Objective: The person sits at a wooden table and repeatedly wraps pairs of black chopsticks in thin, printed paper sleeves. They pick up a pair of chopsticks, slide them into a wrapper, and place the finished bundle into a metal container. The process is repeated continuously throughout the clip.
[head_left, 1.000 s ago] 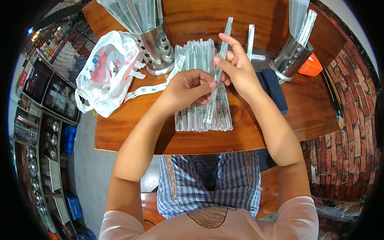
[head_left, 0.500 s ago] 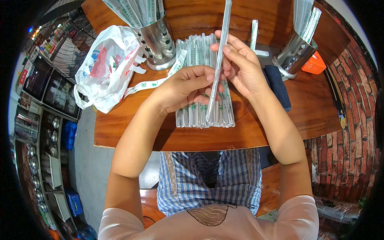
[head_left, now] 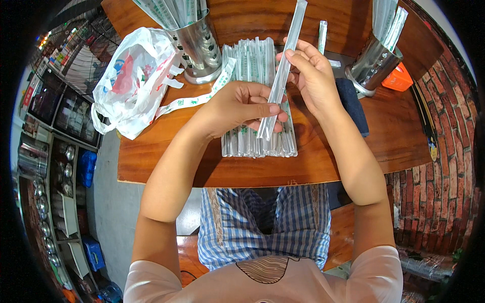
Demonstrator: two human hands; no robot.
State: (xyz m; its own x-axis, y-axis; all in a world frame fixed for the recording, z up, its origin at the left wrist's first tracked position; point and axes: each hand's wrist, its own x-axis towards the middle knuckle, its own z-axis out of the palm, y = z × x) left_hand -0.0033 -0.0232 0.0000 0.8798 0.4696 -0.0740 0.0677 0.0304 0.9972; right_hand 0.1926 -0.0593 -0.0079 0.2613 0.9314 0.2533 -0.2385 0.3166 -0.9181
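A long, narrow chopstick packet in clear plastic (head_left: 288, 55) is held slantwise between my hands, its upper end leaning to the right. My left hand (head_left: 247, 107) pinches the lower part between thumb and fingers. Higher up, my right hand (head_left: 309, 68) grips the packet's right side with the thumb in front. Beneath them, many similar packets with green print (head_left: 250, 60) lie side by side in a flat row on the table, partly hidden by my left hand.
A white plastic bag (head_left: 134, 86) and a printed paper strip (head_left: 189, 102) lie left. Metal holders with upright packets stand at back left (head_left: 198, 50) and right (head_left: 374, 63). Right of my right hand are a dark folded cloth (head_left: 352, 106) and an orange box (head_left: 397, 78). The wooden table (head_left: 151, 166) has a curved front edge.
The packet has turned so that its broad face shows and it leans further right. My right hand has shifted slightly right, and my left thumb now presses across the packet's front.
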